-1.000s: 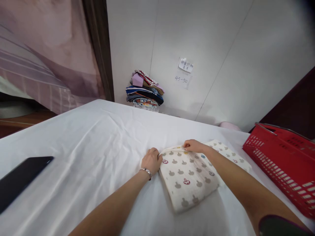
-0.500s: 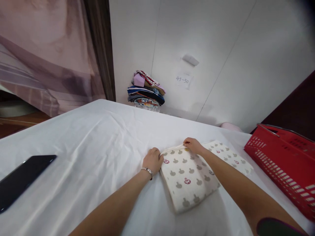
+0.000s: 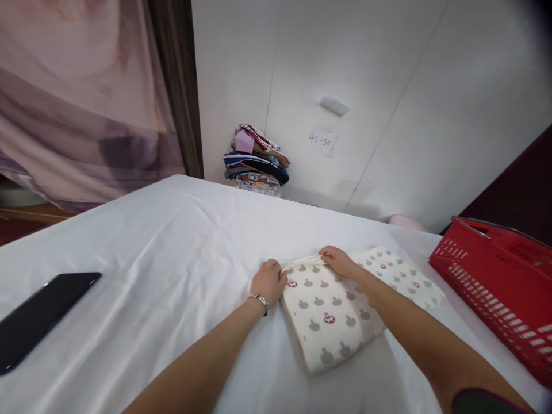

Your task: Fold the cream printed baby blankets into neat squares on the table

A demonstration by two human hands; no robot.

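A folded cream garment (image 3: 330,313) with grey and a few dark-red mushroom prints lies on the white-covered surface in front of me. One part of it reaches out to the right, beneath and beyond my right forearm. My left hand (image 3: 268,282), with a bracelet at the wrist, grips the garment's far left corner, its fingers curled. At the far edge my right hand (image 3: 337,260) pinches the cloth between thumb and fingers. What kind of garment it is, I cannot tell from the folded shape.
A red plastic basket (image 3: 495,287) with a metal handle stands at the right. A black phone-like slab (image 3: 43,322) lies at the left. Behind the white cloth (image 3: 172,259), a stack of folded clothes (image 3: 256,158) rises against the wall, and a pink curtain (image 3: 86,115) hangs left.
My right hand has shifted slightly left and nearer to me along the garment's far edge, still pinching it. The left hand has stayed in place.
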